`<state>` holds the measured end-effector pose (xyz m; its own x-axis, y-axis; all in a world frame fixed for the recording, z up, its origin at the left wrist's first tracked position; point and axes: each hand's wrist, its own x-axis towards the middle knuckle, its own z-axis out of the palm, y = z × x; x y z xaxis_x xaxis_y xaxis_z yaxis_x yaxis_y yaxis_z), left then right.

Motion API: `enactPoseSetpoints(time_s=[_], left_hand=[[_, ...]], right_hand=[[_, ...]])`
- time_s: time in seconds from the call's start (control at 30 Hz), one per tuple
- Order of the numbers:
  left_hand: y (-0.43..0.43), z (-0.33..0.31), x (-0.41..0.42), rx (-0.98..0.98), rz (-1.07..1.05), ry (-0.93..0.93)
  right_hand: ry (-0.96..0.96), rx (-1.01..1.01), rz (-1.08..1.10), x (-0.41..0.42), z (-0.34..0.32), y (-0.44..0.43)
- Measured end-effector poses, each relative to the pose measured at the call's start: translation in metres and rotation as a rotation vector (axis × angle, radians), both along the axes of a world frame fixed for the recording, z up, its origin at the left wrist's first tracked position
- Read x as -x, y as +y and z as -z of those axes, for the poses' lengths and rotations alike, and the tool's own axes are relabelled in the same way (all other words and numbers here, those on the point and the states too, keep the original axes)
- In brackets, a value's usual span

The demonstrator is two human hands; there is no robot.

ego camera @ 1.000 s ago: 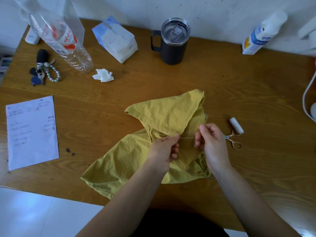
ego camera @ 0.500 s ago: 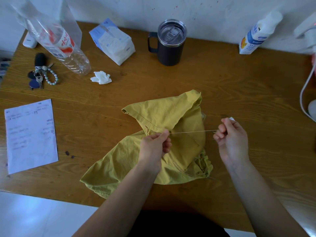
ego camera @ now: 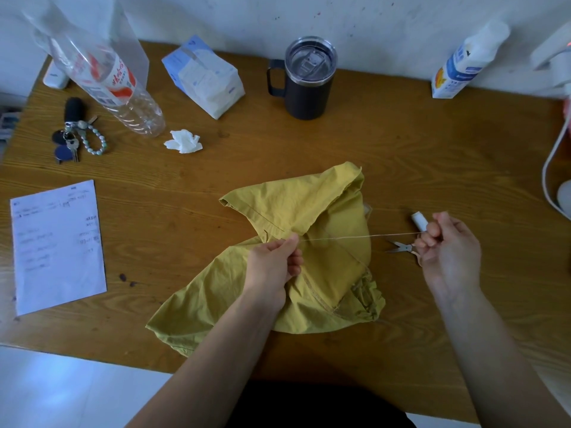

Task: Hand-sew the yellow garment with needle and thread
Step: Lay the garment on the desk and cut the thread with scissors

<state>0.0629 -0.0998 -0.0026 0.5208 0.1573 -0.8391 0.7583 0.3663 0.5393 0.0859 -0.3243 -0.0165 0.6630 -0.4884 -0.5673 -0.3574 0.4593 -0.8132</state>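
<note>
Wooden table (ego camera: 401, 156) against a pale wall; the garment (ego camera: 309, 211) is lying crumpled at the table's near middle. The left hand (ego camera: 272, 267) is pinching the cloth at a seam fold, thumb and forefinger closed on it where the thread (ego camera: 355, 237) is leaving the fabric. The right hand (ego camera: 448, 245) is holding the thread's far end in curled fingers, off the garment's right edge, above the scissors (ego camera: 401, 248) and just beside the spool (ego camera: 419, 221). The needle is too small to make out; presumably it is sitting in the right-hand pinch. The thread is running taut and nearly level, left to right, between the hands. Judgement: a stitch is being drawn through. The next entry point is lying leftward of the right hand, along the thread's line, at the left hand's pinch, so the left hand is the nearer one and is anchoring the cloth.
</note>
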Motion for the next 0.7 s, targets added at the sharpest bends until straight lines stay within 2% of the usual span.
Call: enactPoseSetpoints(time_s=[0.5, 0.7], left_hand=[[0.000, 0.000, 0.001, -0.004, -0.008, 0.002], [0.001, 0.000, 0.002, -0.019, 0.055, 0.000]], right_hand=[[0.006, 0.001, 0.010, 0.000, -0.007, -0.002], [-0.087, -0.018, -0.179, -0.001, -0.019, 0.014]])
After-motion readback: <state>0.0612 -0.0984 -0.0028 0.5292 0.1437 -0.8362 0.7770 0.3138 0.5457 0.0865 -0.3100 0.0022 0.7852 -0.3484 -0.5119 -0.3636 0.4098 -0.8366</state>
